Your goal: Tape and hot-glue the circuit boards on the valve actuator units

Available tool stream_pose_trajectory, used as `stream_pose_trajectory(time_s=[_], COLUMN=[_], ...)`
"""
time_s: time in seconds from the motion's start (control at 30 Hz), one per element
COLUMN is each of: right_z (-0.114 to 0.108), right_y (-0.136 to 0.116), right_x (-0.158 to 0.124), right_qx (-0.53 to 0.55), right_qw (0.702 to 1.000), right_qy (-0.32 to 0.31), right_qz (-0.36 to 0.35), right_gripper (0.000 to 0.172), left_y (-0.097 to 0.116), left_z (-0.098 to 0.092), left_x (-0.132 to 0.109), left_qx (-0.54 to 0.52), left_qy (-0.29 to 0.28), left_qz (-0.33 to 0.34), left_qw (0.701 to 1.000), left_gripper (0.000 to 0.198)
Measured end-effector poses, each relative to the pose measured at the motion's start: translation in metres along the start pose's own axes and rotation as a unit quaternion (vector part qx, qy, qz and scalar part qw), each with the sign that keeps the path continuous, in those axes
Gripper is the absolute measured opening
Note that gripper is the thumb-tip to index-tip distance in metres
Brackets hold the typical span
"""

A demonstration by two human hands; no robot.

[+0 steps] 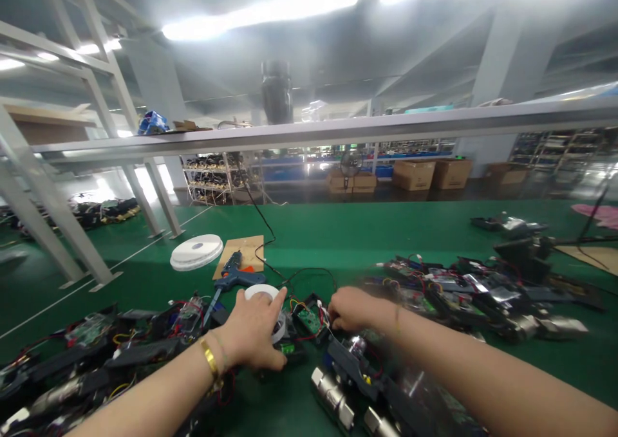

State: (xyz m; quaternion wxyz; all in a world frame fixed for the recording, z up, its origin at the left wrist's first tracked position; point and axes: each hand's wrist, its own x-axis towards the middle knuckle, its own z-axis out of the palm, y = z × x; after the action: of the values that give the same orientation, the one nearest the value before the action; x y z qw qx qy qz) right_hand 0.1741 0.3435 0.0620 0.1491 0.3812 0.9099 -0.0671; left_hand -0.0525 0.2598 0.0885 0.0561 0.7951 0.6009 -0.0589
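My left hand [254,329] is wrapped round a white roll of tape [261,293] that sits on the green bench. A gold bracelet [209,358] circles that wrist. My right hand [351,307] is curled, its fingertips pinching at the wires beside a small green circuit board [310,320] inside a black housing. What those fingers hold is too small to make out. A black assembly with silver cylinders [333,395] lies just in front of both hands.
A blue glue gun [232,275] rests on a wooden board [244,250], with a white tape stack [196,251] to its left. Piles of black wired assemblies lie at left [91,353] and right [483,292]. Cardboard boxes [429,173] stand behind.
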Motion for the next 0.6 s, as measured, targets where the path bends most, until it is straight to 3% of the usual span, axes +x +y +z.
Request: stream_pose_trajectory(time_s=[0.13,0.23,0.33,0.43,0.6], right_z=[0.001,0.004,0.009,0.014,0.02], right_y=[0.0,0.002,0.002,0.0,-0.005], right_x=[0.002,0.001,0.006,0.016,0.031], right_qx=[0.01,0.033,0.083,0.123,0.183], right_qw=[1.0,0.997,0.996,0.992,0.983], right_qy=[0.029,0.065,0.045,0.033,0.013], right_qz=[-0.007,0.001,-0.003,0.002,0.025], right_gripper=[0.023,0.017,0.017,0.026,0.029], left_y=[-0.003,-0.012,-0.021,-0.026,-0.014], left_z=[0.0,0.003,0.004,0.002,0.004], left_x=[0.024,0.027,0.018,0.002,-0.027], left_qx=[-0.003,-0.022,-0.043,-0.069,-0.107], left_qy=[-0.026,-0.01,0.039,0.097,0.169], left_qz=[-0.004,-0.009,-0.015,-0.042,-0.096], left_qw=[1.0,1.0,0.998,0.992,0.975], left_gripper=[0.124,0.124,0.118,0.096,0.07])
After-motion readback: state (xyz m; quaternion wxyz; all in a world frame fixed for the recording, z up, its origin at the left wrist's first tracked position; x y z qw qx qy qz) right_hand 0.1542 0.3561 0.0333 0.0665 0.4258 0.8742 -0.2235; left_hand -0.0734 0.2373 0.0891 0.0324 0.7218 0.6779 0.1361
